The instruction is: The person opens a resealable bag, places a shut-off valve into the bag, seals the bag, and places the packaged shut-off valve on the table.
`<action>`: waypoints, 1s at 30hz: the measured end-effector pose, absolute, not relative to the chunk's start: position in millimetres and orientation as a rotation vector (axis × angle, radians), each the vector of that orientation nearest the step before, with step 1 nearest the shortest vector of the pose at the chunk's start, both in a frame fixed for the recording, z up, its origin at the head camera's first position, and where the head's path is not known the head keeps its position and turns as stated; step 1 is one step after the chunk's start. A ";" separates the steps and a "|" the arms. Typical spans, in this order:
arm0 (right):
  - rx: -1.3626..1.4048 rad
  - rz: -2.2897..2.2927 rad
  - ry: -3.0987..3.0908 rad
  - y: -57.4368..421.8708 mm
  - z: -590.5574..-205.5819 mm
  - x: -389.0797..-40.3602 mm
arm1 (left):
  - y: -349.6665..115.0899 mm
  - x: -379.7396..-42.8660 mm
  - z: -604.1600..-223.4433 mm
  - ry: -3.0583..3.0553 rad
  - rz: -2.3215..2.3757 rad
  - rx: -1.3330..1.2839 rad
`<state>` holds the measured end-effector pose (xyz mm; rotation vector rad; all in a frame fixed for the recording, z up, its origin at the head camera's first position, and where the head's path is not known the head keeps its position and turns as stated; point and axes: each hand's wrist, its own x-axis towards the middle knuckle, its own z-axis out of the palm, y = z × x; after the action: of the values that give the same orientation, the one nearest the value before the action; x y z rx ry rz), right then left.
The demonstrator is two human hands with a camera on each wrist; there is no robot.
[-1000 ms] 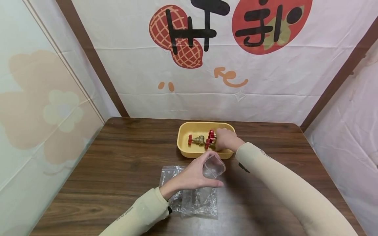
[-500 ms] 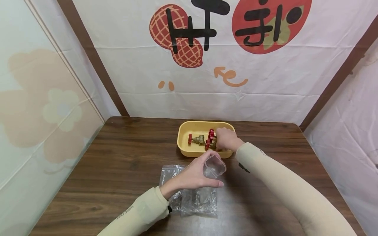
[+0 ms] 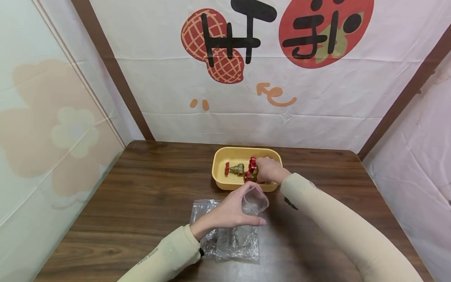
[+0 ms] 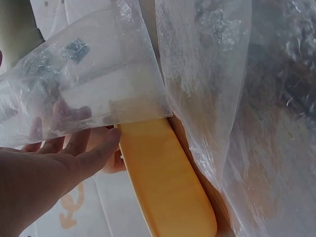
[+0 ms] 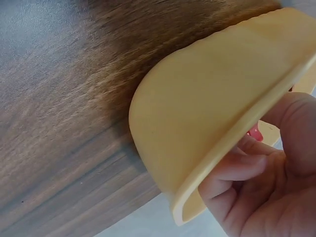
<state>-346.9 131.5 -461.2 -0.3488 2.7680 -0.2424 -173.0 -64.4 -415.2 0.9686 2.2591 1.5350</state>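
My left hand [image 3: 230, 209] grips a clear plastic bag [image 3: 255, 200], its mouth spread toward the right; in the left wrist view the bag [image 4: 103, 69] hangs in front of the fingers. Inside the yellow basin [image 3: 225, 185] my right hand [image 3: 270, 170] has its fingers curled at a brass gate valve with a red handwheel [image 3: 252, 163], whose body the hand hides. Another red-wheeled valve [image 3: 248, 177] lies just below it, and a third valve [image 3: 236, 169] lies apart to the left. In the right wrist view, the basin wall [image 5: 197, 108] covers much of the interior.
Flat clear zip bags [image 3: 237, 243] lie on the brown wooden table [image 3: 141, 203], partly under my left forearm. A printed white cloth [image 3: 158, 78] hangs behind the table's back edge, with more cloth at both sides.
The lower red-wheeled valve beside my right hand has turned slightly. Both hands keep nearly the same places, and the left still holds the bag. The head view has shifted a little.
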 end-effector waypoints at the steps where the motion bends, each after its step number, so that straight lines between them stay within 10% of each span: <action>1: -0.336 -0.252 2.759 133.6 -466.1 -351.2 | -64.1 -172.8 -415.5 2.257 1.533 0.966; 30: -0.396 -0.454 2.476 141.5 -403.1 -314.3 | -62.3 -170.3 -413.5 2.297 1.490 0.942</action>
<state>-314.3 141.5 -403.1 -0.3964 2.4757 -0.4540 -170.3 -62.3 -413.5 0.9419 2.2970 1.4901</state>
